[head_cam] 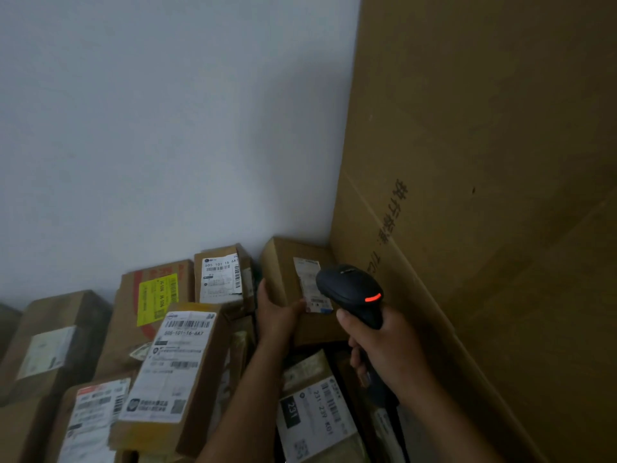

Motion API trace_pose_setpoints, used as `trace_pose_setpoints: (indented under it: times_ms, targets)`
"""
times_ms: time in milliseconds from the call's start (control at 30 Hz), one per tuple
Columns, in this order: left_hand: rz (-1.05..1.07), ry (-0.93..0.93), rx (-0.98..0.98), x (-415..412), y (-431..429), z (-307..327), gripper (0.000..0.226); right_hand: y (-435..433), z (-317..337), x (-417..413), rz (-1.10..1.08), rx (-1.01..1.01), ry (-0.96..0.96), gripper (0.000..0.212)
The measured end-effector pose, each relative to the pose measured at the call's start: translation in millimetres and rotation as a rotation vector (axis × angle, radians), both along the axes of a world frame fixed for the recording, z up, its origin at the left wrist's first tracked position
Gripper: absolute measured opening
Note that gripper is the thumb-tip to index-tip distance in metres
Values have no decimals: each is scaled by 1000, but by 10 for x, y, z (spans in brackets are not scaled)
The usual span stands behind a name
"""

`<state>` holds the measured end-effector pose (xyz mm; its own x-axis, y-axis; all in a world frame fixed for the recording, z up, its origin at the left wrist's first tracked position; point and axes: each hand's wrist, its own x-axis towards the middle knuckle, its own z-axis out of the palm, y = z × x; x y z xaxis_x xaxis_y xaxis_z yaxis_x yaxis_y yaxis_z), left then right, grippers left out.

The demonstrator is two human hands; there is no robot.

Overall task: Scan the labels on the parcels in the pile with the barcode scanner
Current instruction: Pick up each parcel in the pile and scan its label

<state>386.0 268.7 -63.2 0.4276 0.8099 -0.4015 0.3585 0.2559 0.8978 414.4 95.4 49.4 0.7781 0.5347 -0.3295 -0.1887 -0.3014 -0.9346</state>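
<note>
A pile of brown cardboard parcels with white labels fills the lower half of the view. My left hand (277, 312) grips the near left corner of a brown parcel (289, 262) in the corner by the wall. That parcel's white label (310, 285) faces up, partly hidden by the scanner head. My right hand (384, 345) holds the handle of a black barcode scanner (350, 290). An orange-red light shows on the scanner, whose head hangs just over the label.
A tall cardboard sheet (484, 195) stands along the right side. The white wall (167, 128) rises behind the pile. Other parcels lie to the left: one with a yellow label (157, 302), one marked 505-101-16-6A7 (180, 359), another marked 231 (310, 416).
</note>
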Motion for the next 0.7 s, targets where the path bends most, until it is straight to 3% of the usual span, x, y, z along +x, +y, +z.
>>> trace_pose_setpoints:
  times_ms: [100, 333, 400, 567, 700]
  targets:
    - [43, 27, 30, -57, -17, 194, 105, -47, 85, -30, 9, -3, -11, 22]
    - [62, -175, 79, -511, -57, 795, 84, -254, 444, -240, 21, 53, 6, 31]
    - [56, -210, 109, -666, -71, 1028, 69, -336, 577, -339, 24, 72, 14, 32]
    - [-4, -269, 194, -1013, -48, 1487, 74, -593, 916, -561, 53, 59, -6, 29]
    - [2, -338, 173, -1259, -111, 1756, 63, -851, 1182, -740, 130, 12, -25, 27]
